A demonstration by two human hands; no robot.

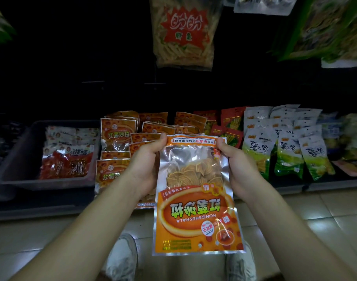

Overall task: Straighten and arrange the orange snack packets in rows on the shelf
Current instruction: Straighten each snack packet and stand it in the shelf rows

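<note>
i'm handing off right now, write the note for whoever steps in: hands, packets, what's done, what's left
Left hand grips the left edge of the held orange packet, near its far end.
Right hand grips the right edge opposite.
The packet hangs in front of the shelf, its print upside down to the wearer.
The other orange packets lie in loose, overlapping stacks on the shelf, between the grey tray and the white-and-green packets.
Done: one packet picked up. No neat row shows yet.
Left: place this packet and square the stacks into rows.

hanging pkt (183,33) top cropped, shoes (123,258) cut off
</note>
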